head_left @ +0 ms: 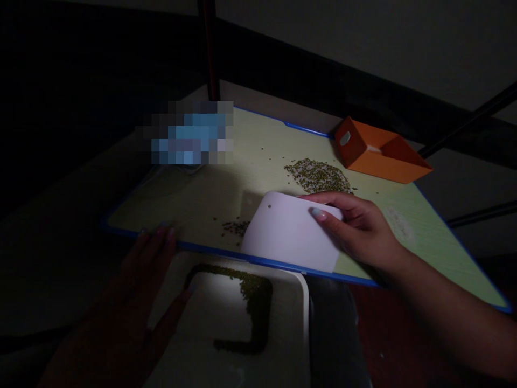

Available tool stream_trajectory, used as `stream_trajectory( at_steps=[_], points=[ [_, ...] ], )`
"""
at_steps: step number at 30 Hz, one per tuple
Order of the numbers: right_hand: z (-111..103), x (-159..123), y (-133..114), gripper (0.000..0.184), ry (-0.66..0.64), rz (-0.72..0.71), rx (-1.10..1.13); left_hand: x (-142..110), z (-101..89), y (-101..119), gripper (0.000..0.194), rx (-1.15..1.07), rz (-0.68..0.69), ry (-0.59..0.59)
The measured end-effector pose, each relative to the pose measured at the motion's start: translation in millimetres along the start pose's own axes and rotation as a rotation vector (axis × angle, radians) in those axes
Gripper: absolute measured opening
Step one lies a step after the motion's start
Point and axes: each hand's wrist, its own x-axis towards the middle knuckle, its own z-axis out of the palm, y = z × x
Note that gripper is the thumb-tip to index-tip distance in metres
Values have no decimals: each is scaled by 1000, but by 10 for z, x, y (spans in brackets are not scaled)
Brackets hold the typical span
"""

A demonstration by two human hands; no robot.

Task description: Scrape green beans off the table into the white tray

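My right hand pinches a thin white card, thumb on its near face. One small dark speck sits on the card, which stands tilted on the board at its front edge. Left of it lies a small scatter of dark grains, partly hidden by the card. Beyond the card is a larger pile of green-brown grains. Dimly lit, my left hand grips the left side of a white tray, thumb over the inside. Below the board's edge, this tray holds many green grains along its far and right sides.
The pale yellow-green board has a blue rim. An orange open box stands at its back right. At the back left is a blurred-out blue item. Dark poles rise behind, and a red surface shows below right.
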Motion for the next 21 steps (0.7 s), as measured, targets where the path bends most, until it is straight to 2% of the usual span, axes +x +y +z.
stream_trajectory(
  at_steps=[8, 21],
  points=[
    [-25, 7, 32, 21, 94, -8, -63, -31, 17, -20, 70, 8, -19, -11],
    [16, 22, 16, 27, -79, 30, 7, -21, -1, -23, 71, 29, -42, -52]
  ],
)
